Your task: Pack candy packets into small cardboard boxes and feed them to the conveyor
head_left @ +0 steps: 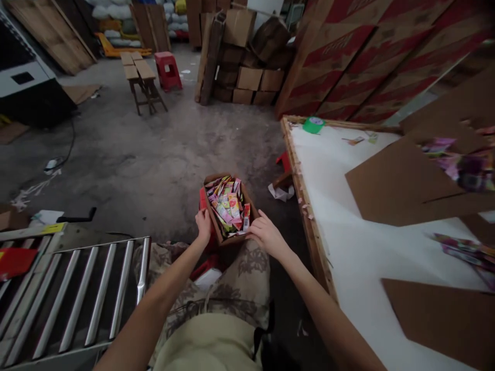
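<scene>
Before my lap sits a small open cardboard box (250,202) filled with colourful little packets (233,206), pink, yellow and green. It appears to rest on a red stool, of which only parts show beside and below it. My left hand (203,224) is closed on the box's left wall, near its front. At the near right corner, my right hand (267,236) grips the rim, the thumb and fingertips beside the packets there. The undersides of the fingers are hidden on both hands.
On the left stands a roller conveyor (93,293). A white-topped table (320,196) on the right bears green tape (313,124), larger open cartons (402,180) and loose packets (464,252). Stacked red-printed cartons (328,56), a red stool (168,71) and wooden benches (139,69) stand farther back.
</scene>
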`<state>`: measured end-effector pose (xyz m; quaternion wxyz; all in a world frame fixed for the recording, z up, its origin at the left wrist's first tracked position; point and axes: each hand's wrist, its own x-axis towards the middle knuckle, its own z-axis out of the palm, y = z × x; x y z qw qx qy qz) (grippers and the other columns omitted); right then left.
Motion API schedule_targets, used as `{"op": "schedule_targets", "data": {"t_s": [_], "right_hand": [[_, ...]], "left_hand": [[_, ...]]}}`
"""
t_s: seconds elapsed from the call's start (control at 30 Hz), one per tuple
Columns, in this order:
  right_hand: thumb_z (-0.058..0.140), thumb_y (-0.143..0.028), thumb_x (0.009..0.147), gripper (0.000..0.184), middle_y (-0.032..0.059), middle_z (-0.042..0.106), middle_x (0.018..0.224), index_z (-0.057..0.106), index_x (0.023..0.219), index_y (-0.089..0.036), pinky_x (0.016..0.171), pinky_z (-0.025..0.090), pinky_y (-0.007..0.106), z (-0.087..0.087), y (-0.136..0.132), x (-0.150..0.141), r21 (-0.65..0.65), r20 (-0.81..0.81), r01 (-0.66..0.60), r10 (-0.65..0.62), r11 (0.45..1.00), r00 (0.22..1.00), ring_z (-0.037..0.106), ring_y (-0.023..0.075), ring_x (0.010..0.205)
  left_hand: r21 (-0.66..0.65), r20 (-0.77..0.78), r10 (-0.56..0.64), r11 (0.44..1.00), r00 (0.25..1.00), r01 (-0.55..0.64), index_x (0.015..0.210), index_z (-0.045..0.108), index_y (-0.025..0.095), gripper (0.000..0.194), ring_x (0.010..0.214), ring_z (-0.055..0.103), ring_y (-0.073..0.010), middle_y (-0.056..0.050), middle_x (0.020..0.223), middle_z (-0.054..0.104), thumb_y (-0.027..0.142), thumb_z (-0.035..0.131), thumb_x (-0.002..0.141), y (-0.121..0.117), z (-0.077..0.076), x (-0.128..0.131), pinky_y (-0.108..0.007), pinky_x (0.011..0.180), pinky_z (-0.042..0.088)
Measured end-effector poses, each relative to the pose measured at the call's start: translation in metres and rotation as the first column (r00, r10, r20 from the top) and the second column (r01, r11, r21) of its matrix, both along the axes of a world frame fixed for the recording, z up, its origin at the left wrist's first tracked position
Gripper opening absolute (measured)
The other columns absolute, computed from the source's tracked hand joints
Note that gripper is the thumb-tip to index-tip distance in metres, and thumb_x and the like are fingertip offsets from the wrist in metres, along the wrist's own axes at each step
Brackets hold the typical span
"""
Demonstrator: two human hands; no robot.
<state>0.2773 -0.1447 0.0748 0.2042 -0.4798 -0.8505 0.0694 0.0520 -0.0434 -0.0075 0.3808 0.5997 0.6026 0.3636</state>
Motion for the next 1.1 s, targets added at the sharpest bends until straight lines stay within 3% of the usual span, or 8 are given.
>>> {"op": "schedule_targets", "data": {"t_s": [0.13, 0.23, 0.33, 0.57, 0.7, 0.83, 0.97, 1.1], "right_hand": [[0.055, -0.047, 0.092, 0.05, 0.0196, 0.047, 0.139, 0.054, 0.131, -0.016, 0.116, 0.024, 0.061, 0.007, -0.03, -0.03, 0.096, -0.102, 0.265, -0.255, 0.959, 0.961, 0.04, 0.0332, 0.132], [0.05, -0.05, 0.094, 0.068, 0.0194, 0.014, 0.16, 0.032, 0.151, -0.017, 0.115, 0.027, 0.058, 0.017, -0.018, -0.067, 0.026, -0.036, 0.331, -0.33, 0.943, 0.943, 0.015, 0.0363, 0.147], [0.044, -0.049, 0.097, 0.063, 0.0133, 0.012, 0.162, 0.028, 0.154, -0.026, 0.113, 0.025, 0.06, 0.012, 0.021, -0.092, -0.069, 0.11, 0.449, -0.441, 0.891, 0.891, 0.011, 0.04, 0.148], [0.039, -0.049, 0.099, 0.056, 0.012, 0.021, 0.161, 0.035, 0.152, -0.03, 0.111, 0.025, 0.061, -0.034, 0.065, -0.102, -0.159, 0.219, 0.51, -0.474, 0.845, 0.853, 0.018, 0.0422, 0.145], [0.043, -0.045, 0.098, 0.061, 0.0178, 0.017, 0.161, 0.03, 0.154, -0.024, 0.111, 0.021, 0.064, -0.04, 0.064, -0.109, -0.2, 0.266, 0.531, -0.476, 0.823, 0.838, 0.015, 0.0442, 0.145], [0.049, -0.028, 0.095, 0.062, 0.0213, 0.017, 0.16, 0.031, 0.153, -0.02, 0.111, 0.02, 0.067, -0.042, 0.067, -0.104, -0.268, 0.295, 0.509, -0.434, 0.818, 0.851, 0.013, 0.0443, 0.147], [0.063, -0.02, 0.082, 0.071, 0.0215, 0.02, 0.159, 0.039, 0.149, -0.017, 0.112, 0.022, 0.067, -0.043, 0.062, -0.08, -0.35, 0.096, 0.343, -0.331, 0.872, 0.939, 0.008, 0.0462, 0.147], [0.052, -0.026, 0.091, 0.033, 0.0152, 0.046, 0.146, 0.066, 0.12, -0.019, 0.114, 0.035, 0.052, -0.035, 0.058, -0.064, -0.246, -0.372, 0.271, -0.349, 0.931, 0.86, 0.032, 0.0324, 0.143]], "left_hand": [[0.152, 0.123, 0.197, 0.965, 0.973, -0.215, 0.133, 0.048, 0.011, 0.052, 0.131, 0.047, -0.0196, -0.018, 0.14, 0.05, 0.045, 0.029, 0.098, 0.051, 0.024, -0.009, -0.036, 0.111, 0.038], [0.263, 0.24, -0.026, 0.964, 0.97, -0.04, 0.133, 0.05, 0.013, 0.05, 0.124, 0.054, -0.0191, -0.015, 0.137, 0.056, 0.044, 0.042, 0.095, 0.095, 0.05, -0.006, -0.032, 0.1, 0.047], [0.246, 0.223, -0.249, 0.95, 0.942, 0.192, 0.115, 0.064, 0.013, 0.042, 0.102, 0.065, -0.0191, -0.012, 0.115, 0.069, 0.043, 0.05, 0.09, 0.118, 0.066, -0.002, -0.03, 0.085, 0.053], [0.296, -0.134, -0.454, 0.83, 0.881, 0.473, 0.081, 0.075, 0.015, 0.041, 0.072, 0.061, -0.0141, -0.004, 0.077, 0.071, 0.046, 0.05, 0.09, 0.12, 0.076, -0.008, -0.025, 0.072, 0.044], [0.199, -0.407, -0.511, 0.76, 0.757, 0.619, 0.072, 0.074, 0.016, 0.048, 0.064, 0.055, -0.0135, -0.003, 0.069, 0.067, 0.049, 0.047, 0.092, 0.126, 0.084, 0.009, -0.026, 0.063, 0.036], [0.092, -0.583, -0.486, 0.757, 0.651, 0.647, 0.075, 0.075, 0.018, 0.048, 0.071, 0.06, -0.0178, -0.006, 0.08, 0.072, 0.051, 0.045, 0.093, 0.128, 0.082, 0.039, -0.027, 0.062, 0.034], [0.026, -0.683, -0.422, 0.801, 0.596, 0.598, 0.091, 0.077, 0.02, 0.049, 0.081, 0.064, -0.0218, -0.01, 0.092, 0.074, 0.048, 0.037, 0.096, 0.122, 0.073, 0.055, -0.029, 0.066, 0.039], [0.058, -0.703, -0.364, 0.827, 0.611, 0.56, 0.101, 0.075, 0.024, 0.046, 0.087, 0.065, -0.0216, -0.008, 0.099, 0.074, 0.042, 0.032, 0.097, 0.116, 0.071, 0.056, -0.028, 0.07, 0.041]]}}
